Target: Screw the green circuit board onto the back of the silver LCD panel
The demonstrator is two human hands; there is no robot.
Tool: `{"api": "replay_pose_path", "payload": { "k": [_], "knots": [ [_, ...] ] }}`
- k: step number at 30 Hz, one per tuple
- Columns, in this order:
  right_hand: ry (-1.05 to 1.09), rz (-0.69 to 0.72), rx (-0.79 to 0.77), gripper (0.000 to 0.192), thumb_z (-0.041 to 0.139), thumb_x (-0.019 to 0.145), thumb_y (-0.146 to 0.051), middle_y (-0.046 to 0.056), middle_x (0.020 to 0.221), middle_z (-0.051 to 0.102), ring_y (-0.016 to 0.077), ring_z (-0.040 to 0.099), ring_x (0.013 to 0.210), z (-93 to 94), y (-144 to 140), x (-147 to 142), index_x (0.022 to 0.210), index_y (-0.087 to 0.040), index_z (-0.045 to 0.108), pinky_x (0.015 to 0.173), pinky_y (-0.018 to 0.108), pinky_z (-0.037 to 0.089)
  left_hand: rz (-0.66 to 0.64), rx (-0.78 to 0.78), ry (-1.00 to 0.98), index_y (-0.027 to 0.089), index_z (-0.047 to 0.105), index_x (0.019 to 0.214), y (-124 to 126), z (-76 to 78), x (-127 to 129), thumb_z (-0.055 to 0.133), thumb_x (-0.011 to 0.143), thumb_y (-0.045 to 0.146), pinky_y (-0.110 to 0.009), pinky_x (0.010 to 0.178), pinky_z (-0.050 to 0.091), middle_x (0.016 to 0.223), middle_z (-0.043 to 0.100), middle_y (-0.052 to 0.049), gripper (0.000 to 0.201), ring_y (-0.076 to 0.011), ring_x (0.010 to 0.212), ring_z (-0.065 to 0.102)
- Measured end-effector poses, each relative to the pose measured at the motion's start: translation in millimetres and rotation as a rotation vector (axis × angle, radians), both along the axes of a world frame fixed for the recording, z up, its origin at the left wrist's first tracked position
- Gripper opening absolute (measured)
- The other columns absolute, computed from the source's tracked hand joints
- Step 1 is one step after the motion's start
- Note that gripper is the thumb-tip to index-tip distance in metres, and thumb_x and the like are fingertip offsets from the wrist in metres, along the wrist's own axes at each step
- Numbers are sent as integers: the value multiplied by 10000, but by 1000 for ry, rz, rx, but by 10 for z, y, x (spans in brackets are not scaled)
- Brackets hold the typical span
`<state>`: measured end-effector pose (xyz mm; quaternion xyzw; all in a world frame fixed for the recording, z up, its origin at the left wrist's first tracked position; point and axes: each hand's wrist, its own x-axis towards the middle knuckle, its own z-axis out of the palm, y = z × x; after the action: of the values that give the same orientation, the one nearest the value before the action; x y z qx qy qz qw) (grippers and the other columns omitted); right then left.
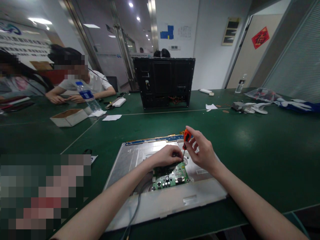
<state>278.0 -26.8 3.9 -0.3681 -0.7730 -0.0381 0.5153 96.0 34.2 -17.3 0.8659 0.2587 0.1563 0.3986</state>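
Right hand (pixel 202 149): fingers pinching screwdriver (pixel 186 136) at far corner of board (pixel 172 178). Left hand (pixel 168 155): curled there, grip unclear. Bottle (pixel 88 98) beyond board, leftward: label (pixel 86 94) illegible.

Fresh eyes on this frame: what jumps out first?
The orange-and-black screwdriver in the right hand, its tip by the far right corner of the green board, the left hand close beside it. Next, the big black casing standing across the table, then the red sign on the door, upper right.
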Motion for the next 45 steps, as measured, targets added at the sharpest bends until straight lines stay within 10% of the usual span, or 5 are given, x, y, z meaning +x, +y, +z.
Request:
{"api": "replay_pose_path", "payload": {
  "k": [45],
  "knots": [
    [-1,8,78,447,510,921,-183,19,896,617,91,570,561,6,-19,-10,1353,-241,416,462,203,486,0,22,-17,135,703,793,5,0,-1,652,773,92,-215,699,455,731,665,12,70,-143,708,596]
  ]
}}
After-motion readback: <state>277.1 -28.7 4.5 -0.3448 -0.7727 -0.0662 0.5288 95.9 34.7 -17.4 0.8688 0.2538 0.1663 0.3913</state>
